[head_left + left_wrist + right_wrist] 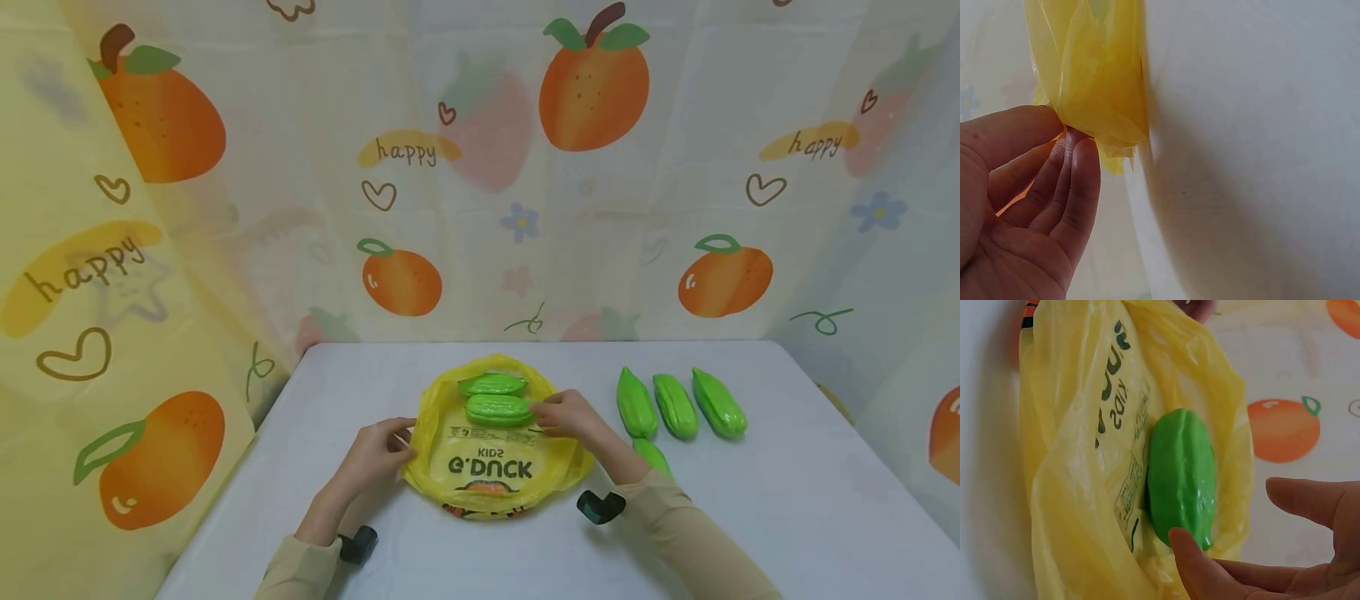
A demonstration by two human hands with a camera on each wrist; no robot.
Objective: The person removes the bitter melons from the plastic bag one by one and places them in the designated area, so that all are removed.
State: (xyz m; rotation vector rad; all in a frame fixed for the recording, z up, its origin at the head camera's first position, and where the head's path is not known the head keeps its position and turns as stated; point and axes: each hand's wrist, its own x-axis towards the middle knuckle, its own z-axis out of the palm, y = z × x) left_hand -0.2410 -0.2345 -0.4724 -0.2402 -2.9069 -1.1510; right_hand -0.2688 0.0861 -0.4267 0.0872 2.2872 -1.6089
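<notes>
A yellow plastic bag [487,492] with dark printing lies spread on the table, its rim standing up all round. Inside, two glossy green ridged toy gourds rest side by side, the far gourd [492,384] and the near gourd [500,410]. At the bag's left edge, my left hand [378,454] pinches the thin plastic between thumb and fingers, as the left wrist view [1029,206] confirms. My right hand [568,417] is over the bag's right side. In the right wrist view a fingertip [1185,544] meets the near gourd's end, while the thumb stands apart.
Right of the bag several more green gourds lie on the white table [787,508]: three in a row, including one at the far right [718,403], and another [652,457] partly behind my right forearm. A fruit-patterned curtain [480,225] rises behind the table.
</notes>
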